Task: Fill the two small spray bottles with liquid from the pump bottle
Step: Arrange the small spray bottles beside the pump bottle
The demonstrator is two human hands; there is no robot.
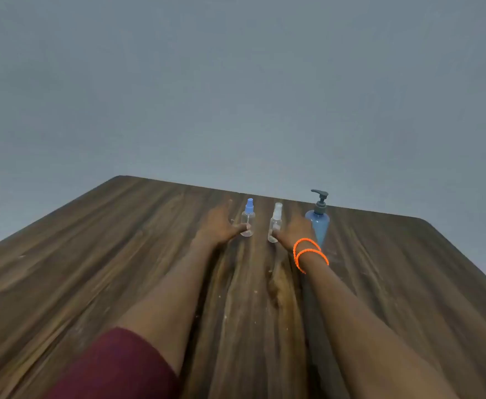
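Two bare forearms reaching forward over a wood-grain desk, a maroon sleeve on the left, two orange bangles round the right wrist. Further out, left hand flat and spread, fingers straight, thumb tip touching the base of the blue-capped spray bottle. Right hand likewise flat, thumb against the foot of the clear-capped spray bottle; neither bottle gripped. Both small bottles upright, clear-bodied, standing apart side by side between the hands. Just beyond the right hand, upright blue pump bottle with a dark pump head, close to the far desk edge. Behind, only a plain grey wall.
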